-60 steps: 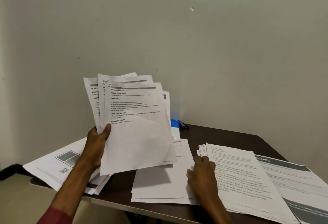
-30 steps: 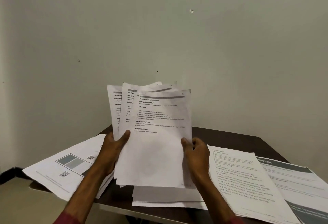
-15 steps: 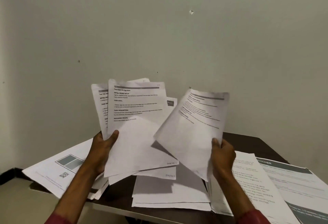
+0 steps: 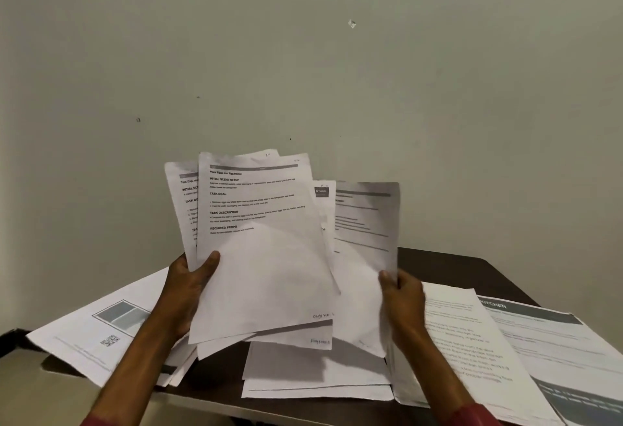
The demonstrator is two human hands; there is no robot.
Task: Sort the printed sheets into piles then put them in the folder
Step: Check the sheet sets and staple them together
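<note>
left hand [image 4: 183, 294] grips a fanned sheaf of printed sheets [image 4: 263, 257] above the table [image 4: 455, 267], left of its centre, upright and facing the camera. Thumb clamps the front of the top sheet at its left edge, fingers curled behind. Top sheet is headed "Place Eggs into Egg Holder". More sheets stick out behind it, one with a grey "Room" tag at top right.

right hand [image 4: 403, 300] pinches a single sheet [image 4: 365, 240] by its lower right edge, thumb on the front, other fingers hidden behind. Sheet is upright above the table's centre. Its left edge meets the fan; can't tell which lies in front there.

On the table:
- left pile [image 4: 94, 331], grey box and QR code on top, overhangs the table's left edge
- centre pile [image 4: 317, 378] at the table's front edge, below the held sheets
- right-of-centre pile [image 4: 472, 358], text pages, partly under the right forearm
- KITCHEN sheet [image 4: 556, 341] at the table's right end, touching that pile

wall [image 4: 303, 54] stands behind the table's far edge.
</note>
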